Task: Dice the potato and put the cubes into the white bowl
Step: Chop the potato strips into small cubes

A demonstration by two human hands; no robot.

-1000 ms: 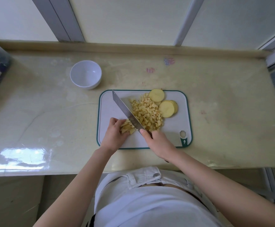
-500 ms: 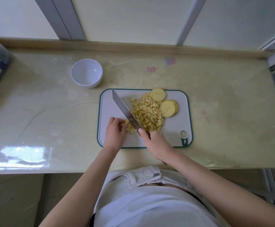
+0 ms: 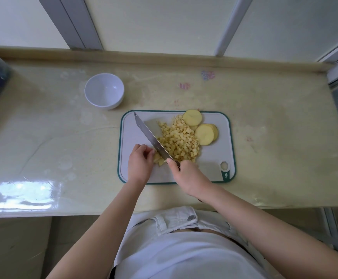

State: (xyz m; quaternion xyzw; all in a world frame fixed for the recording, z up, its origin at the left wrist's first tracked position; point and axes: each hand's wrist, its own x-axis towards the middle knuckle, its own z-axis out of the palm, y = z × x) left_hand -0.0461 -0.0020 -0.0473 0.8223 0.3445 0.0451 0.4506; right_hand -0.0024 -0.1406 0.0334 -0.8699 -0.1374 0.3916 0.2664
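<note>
Over the cutting board (image 3: 136, 125), right hand (image 3: 188, 176) grips the knife (image 3: 150, 135); left hand (image 3: 140, 164) pinches potato pieces (image 3: 158, 160).

We are in a home kitchen. A long, shiny, pale yellow surface (image 3: 43, 137) runs along a wall with window frames (image 3: 71, 23). On it we see a cutting board (image 3: 214, 158) with a green edge, a knife (image 3: 150, 135), cut potato (image 3: 180, 141) and a white bowl (image 3: 103, 90).
</note>
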